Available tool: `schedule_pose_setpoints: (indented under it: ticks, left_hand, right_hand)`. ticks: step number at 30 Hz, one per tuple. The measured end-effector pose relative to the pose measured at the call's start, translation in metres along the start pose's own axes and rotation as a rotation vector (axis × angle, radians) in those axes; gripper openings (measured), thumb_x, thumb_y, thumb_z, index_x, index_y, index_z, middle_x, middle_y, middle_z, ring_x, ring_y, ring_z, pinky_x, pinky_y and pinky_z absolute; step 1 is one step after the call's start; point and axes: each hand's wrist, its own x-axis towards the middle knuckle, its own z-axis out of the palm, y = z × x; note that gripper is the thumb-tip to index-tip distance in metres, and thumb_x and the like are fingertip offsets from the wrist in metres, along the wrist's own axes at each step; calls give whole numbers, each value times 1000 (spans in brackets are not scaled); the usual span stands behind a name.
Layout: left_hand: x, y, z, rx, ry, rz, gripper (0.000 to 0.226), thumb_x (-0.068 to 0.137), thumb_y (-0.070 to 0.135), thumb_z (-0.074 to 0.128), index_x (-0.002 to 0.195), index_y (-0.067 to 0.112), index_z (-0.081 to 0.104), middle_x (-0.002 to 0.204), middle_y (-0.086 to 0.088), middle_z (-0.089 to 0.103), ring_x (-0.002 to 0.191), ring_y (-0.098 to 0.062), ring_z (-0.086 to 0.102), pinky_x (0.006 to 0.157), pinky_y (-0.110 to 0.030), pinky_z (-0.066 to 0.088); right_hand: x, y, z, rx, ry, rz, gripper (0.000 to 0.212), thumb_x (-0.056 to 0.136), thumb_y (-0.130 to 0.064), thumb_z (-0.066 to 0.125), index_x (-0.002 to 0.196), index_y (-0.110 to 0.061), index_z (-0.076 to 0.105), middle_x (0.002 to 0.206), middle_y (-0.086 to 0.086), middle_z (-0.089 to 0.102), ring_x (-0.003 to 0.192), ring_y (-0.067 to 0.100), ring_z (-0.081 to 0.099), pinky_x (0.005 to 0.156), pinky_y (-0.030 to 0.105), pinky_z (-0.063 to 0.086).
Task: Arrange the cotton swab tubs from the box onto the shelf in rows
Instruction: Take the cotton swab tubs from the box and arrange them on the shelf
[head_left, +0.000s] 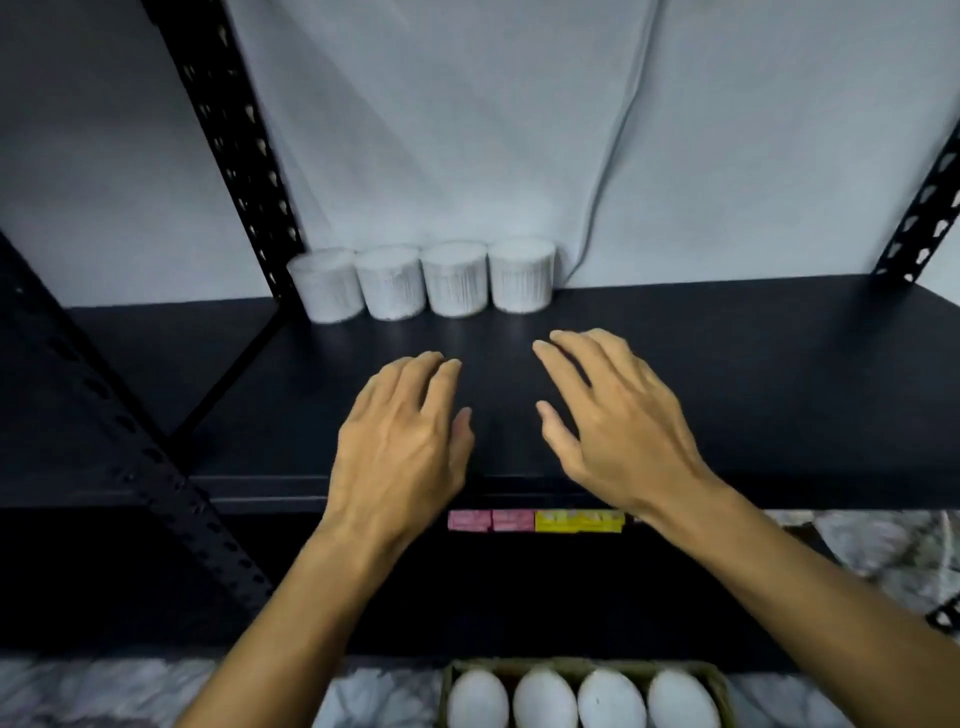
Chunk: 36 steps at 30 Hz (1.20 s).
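Head view shows me both hands empty over the black shelf. My left hand and right hand hover palm-down above the front half of the board, fingers loosely spread and gripping nothing; whether the fingertips touch the surface I cannot tell.

The cotton swab tubs stand upright, four in a row along the shelf's back edge, starting beside the rear left post and running rightward, each touching or just beside its neighbour. The row's long axis follows the back edge, left to right. From my hands the tubs lie straight ahead and slightly left. The back edge to the right of the last tub is bare up to the far right post.

The box sits below the shelf at the bottom edge of the view, nearer my body than my hands are, holding four white rounded tops that I take to be more tubs. It lies under my right forearm, so I judge the right hand nearer to it. The coming move, as I read it, turns on that: the supply is back and down, the open slot is forward and right of the row's end.

Pink and yellow packets show on a lower level beneath the shelf's front edge.
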Motion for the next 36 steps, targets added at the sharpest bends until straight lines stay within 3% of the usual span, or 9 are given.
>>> schedule_pose_setpoints:
  ticks: [4, 7, 14, 19, 25, 26, 28, 30, 36]
  left_hand:
    - [-75, 14, -5, -16, 12, 0, 36, 89, 22, 60, 118, 2, 63, 115, -12, 63, 104, -29, 58, 83, -38, 50]
    - [-121, 20, 8, -50, -83, 13, 34, 87, 22, 61, 115, 3, 65, 112, -11, 64, 100, -28, 59, 81, -36, 49]
    - [-194, 17, 88, -131, -596, -29, 46, 73, 30, 72, 112, 8, 65, 109, -8, 63, 95, -28, 61, 67, -37, 53]
    - [-243, 29, 137, -99, -1068, -92, 63, 87, 47, 55, 138, 16, 38, 139, -5, 42, 126, -26, 39, 94, -40, 44]
    - [-307, 49, 182, -46, -1358, -183, 84, 80, 47, 64, 145, 17, 19, 143, -11, 35, 129, -33, 37, 93, -45, 42]
    - [-317, 53, 187, -35, -1376, -214, 85, 79, 46, 65, 145, 16, 20, 142, -12, 34, 128, -33, 37, 92, -45, 42]
    - [-336, 59, 197, -21, -1407, -262, 86, 78, 44, 65, 145, 15, 19, 143, -13, 31, 128, -34, 34, 95, -47, 39]
    - [-350, 66, 205, 17, -1427, -270, 84, 81, 42, 61, 147, 14, 17, 145, -15, 28, 129, -35, 33, 101, -50, 33]
    - [-362, 74, 218, 98, -1352, -268, 76, 81, 30, 61, 145, 13, 22, 146, -20, 28, 127, -38, 35, 103, -51, 34]
  right_hand:
    - [-66, -31, -9, 90, 69, -9, 40, 87, -24, 57, 122, -4, 58, 115, 10, 62, 104, 26, 51, 79, 36, 51]
    - [-116, -48, 10, 148, -57, -58, 37, 88, -24, 55, 119, -5, 60, 113, 11, 63, 102, 28, 54, 79, 36, 51]
    - [-216, -68, 98, 163, -755, -63, 44, 78, -35, 61, 117, -14, 58, 102, 4, 63, 88, 23, 57, 74, 34, 50]
    - [-279, -84, 139, 253, -1192, 39, 52, 91, -35, 49, 138, -16, 34, 140, 11, 36, 120, 29, 41, 96, 40, 39]
    - [-327, -109, 170, 181, -1363, 107, 77, 86, -45, 58, 147, -17, 19, 155, 15, 13, 138, 37, 21, 112, 46, 21]
    - [-333, -112, 174, 174, -1356, 118, 84, 80, -48, 66, 146, -15, 25, 153, 18, 19, 136, 40, 26, 110, 48, 26]
    - [-344, -117, 184, 173, -1401, 181, 106, 43, -52, 88, 131, -11, 46, 133, 24, 50, 116, 43, 53, 87, 49, 50]
    - [-366, -122, 197, 212, -1354, 285, 119, 16, -48, 91, 120, -11, 47, 114, 23, 64, 96, 40, 64, 68, 46, 58]
    - [-379, -133, 204, 240, -1392, 284, 115, 16, -48, 91, 120, -10, 59, 118, 27, 60, 102, 45, 61, 74, 52, 56]
